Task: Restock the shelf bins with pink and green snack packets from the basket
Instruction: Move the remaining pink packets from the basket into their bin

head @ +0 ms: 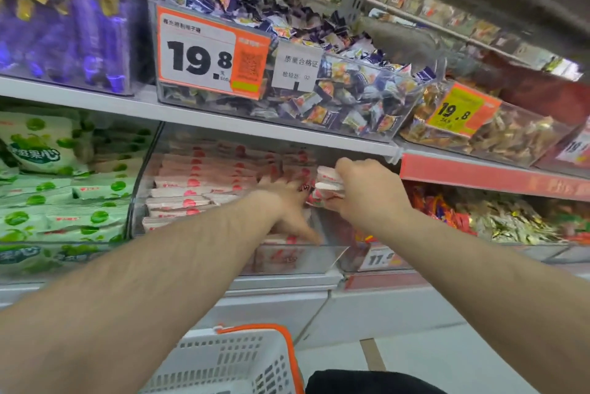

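Pink snack packets (pixel 198 183) lie stacked in a clear shelf bin (pixel 306 261) on the lower shelf. My right hand (pixel 367 192) grips a small stack of pink packets (pixel 329 184) at the bin's right side. My left hand (pixel 287 205) reaches into the same bin with fingers spread, resting against the stacked packets, its thumb near the front lip. Green snack packets (pixel 60 195) fill the neighbouring bin on the left. The white basket (pixel 230 361) with an orange handle stands below, between my arms; its contents are hidden.
The upper shelf edge (pixel 255 132) hangs just above my hands, carrying a clear bin of purple candies (pixel 335 97) with a 19.8 price tag (pixel 207 55). Bins of mixed sweets (pixel 498 221) lie to the right. A grey floor (pixel 431 355) shows below.
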A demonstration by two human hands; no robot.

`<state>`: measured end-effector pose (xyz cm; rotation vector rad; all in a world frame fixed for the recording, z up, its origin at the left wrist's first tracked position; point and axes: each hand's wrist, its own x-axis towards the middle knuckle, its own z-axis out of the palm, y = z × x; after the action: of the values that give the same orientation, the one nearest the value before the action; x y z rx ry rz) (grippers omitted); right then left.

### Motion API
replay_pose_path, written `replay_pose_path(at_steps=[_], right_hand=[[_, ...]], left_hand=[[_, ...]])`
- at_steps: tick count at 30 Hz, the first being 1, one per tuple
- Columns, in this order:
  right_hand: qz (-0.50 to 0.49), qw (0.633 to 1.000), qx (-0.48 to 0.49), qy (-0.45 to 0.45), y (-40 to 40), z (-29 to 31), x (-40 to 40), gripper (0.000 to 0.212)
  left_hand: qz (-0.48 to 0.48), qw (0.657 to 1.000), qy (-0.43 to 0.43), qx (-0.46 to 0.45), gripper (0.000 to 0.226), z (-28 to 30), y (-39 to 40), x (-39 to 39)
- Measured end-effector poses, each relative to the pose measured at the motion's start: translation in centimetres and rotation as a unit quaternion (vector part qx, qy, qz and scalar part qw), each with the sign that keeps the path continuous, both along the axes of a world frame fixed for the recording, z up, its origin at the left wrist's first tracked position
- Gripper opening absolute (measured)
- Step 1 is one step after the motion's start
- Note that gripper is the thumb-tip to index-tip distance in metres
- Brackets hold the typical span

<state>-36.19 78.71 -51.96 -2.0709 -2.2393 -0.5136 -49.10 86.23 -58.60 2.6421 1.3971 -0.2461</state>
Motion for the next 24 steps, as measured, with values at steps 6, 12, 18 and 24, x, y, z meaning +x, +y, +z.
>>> replay_pose_path(at_steps=[6,12,18,24], right_hand=[[0.02,0.999,-0.008,-0.031,2.6,-0.7,-0.5,0.037],[-0.006,0.994,-0.032,-0.099,5.0,-0.8,-2.5,0.023],[-0.006,0.979,-0.064,-0.196,5.9,-1.7,-4.9,0.026],[0.034,0.971,-0.097,-0.215,8.0,-1.4,-4.4,0.029]], left_hand=[[0.022,1.0,-0.001,0.013,0.096,-1.5,1.2,-0.5],[0.055,0.998,-0.02,0.017,0.094,-2.3,1.3,-1.0],[0.06,0.998,-0.019,0.023,0.093,-2.6,1.3,-1.3],[0.067,0.996,-0.06,0.028,0.084,-2.3,0.8,-1.4]])
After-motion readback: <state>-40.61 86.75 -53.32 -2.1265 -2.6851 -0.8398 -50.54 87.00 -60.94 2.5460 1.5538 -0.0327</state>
